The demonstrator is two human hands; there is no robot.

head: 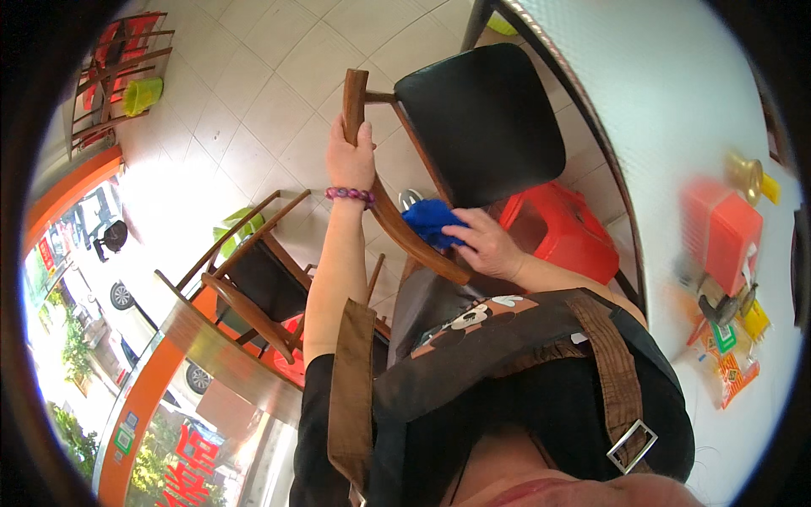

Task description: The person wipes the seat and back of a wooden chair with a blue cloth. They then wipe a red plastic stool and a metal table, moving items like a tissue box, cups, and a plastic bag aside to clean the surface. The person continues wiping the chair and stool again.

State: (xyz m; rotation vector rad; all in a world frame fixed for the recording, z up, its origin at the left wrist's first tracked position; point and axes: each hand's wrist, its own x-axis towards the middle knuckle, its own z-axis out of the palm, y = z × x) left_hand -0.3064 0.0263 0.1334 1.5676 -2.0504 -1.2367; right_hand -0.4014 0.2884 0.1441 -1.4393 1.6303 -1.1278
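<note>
My left hand [352, 155] grips the curved wooden backrest rail [405, 231] of a chair, close to the rail's far end. A beaded bracelet [350, 196] circles that wrist. In my right hand [486, 244] is a bunched blue cloth [434, 222], held beside the inner side of the rail; whether it touches the wood I cannot tell. The chair's black padded seat [485, 127] lies beyond, to the right of the rail. Part of the chair frame is hidden behind my arms and the brown apron [469, 355].
A red plastic stool [570, 234] stands under the white table [684, 82] on my right. The table bears a red tissue box [728, 234] and packets. Another wooden chair [266, 272] and a yellow-green bin [244, 229] are to my left, near the glass front.
</note>
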